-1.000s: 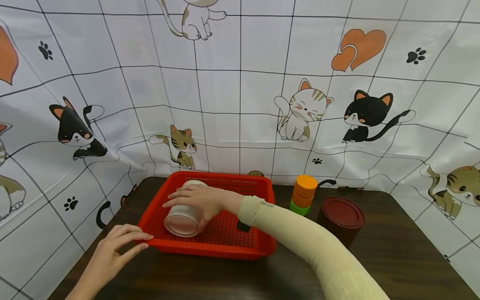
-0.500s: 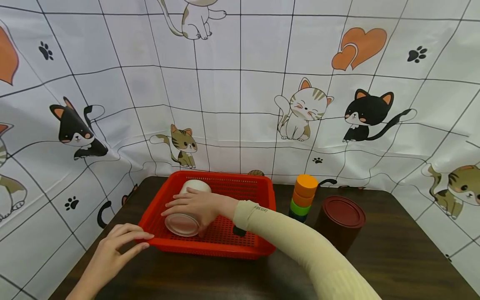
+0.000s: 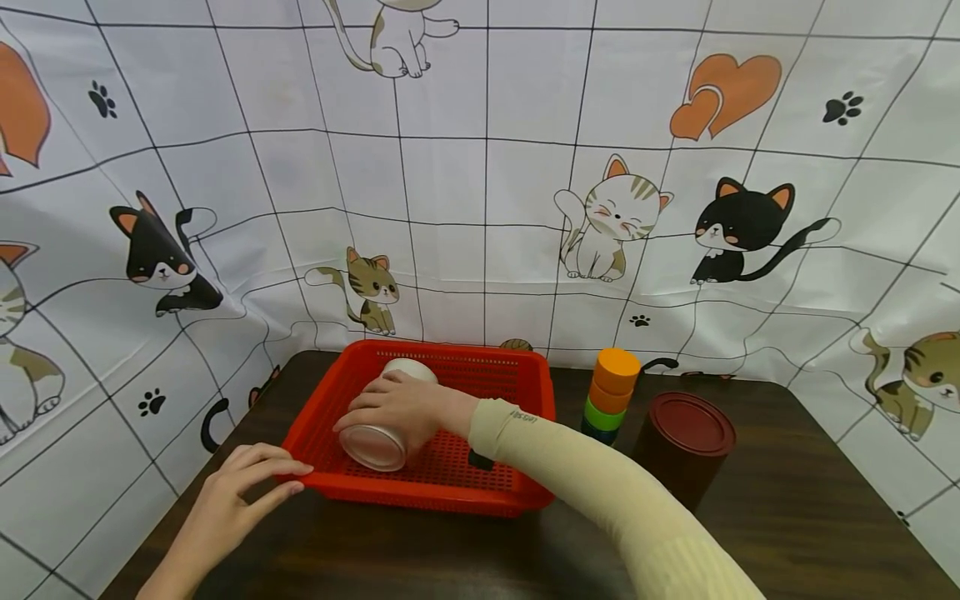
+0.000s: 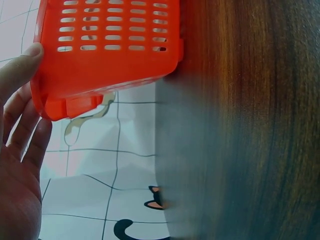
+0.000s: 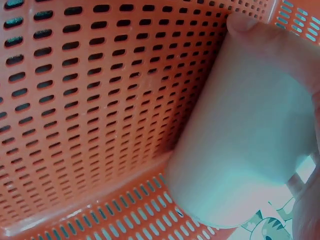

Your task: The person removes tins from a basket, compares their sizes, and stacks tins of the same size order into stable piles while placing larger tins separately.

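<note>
A white cylindrical container (image 3: 372,447) lies on its side in the left part of a red perforated basket (image 3: 491,502). My right hand (image 3: 397,408) grips it from above, fingers over its far-left side. In the right wrist view, the thumb presses along the smooth white container (image 5: 240,120), which lies close against the basket's slotted floor (image 5: 100,110). My left hand (image 3: 236,500) pinches the basket's near-left corner at the rim. The left wrist view shows the thumb on one face of the basket (image 4: 100,70) and the fingers at the other side of its edge.
Right of the basket stands a stack of orange and green round pieces (image 3: 609,398) on a dark base. Beside it is a tall brown canister (image 3: 686,446) with a dark red lid. Behind the dark wooden table (image 3: 360,550) hangs a cat-print sheet (image 3: 480,183).
The right hand has drawn slightly nearer along the container, baring more of its far end. That far end has swung a little to the right. The left hand keeps its place on the basket.
</note>
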`<state>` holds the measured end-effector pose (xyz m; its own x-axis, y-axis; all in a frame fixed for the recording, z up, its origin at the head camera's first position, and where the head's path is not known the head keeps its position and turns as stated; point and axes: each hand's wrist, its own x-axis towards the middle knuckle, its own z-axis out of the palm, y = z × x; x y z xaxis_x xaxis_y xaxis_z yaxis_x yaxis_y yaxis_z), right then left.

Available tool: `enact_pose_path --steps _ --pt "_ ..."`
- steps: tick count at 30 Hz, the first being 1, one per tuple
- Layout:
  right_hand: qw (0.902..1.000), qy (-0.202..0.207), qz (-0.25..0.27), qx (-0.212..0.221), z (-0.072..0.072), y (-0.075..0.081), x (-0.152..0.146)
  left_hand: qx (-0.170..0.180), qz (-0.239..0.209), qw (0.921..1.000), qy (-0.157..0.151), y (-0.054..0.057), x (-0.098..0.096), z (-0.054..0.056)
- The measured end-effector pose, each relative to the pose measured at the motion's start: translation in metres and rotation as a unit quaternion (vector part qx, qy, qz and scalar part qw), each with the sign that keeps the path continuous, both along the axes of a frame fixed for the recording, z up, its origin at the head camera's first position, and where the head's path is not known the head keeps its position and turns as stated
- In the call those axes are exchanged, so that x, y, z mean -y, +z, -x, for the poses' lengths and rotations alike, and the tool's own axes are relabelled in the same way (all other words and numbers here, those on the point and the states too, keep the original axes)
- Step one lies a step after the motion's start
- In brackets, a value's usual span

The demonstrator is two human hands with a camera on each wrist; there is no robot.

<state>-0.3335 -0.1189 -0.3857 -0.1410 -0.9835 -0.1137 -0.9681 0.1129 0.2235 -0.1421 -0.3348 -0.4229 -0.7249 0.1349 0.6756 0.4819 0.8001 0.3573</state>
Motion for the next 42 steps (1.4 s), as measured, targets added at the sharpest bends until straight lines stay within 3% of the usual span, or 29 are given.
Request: enact_pose_path --steps 8,18,33,42 --pt "0.9991 -0.019 -0.037 -0.011 -0.003 0.006 -0.004 -0.001 0.001 1.0000 0.003 0.000 0.000 0.000" --pt "0.9990 -0.022 -0.022 -0.033 -0.002 0.002 -0.006 -0.003 0.003 1.0000 -0.002 0.000 -0.001 0.002" --pt "0.9983 -0.053 0.006 0.023 0.001 0.000 -0.009 0.003 0.011 0.9999 0.006 -0.001 -0.001 -0.001" --pt "0.9891 -0.081 0.067 0.104 0.009 0.010 -0.021 -0.002 0.012 0.9999 0.007 -0.001 0.000 0.000"
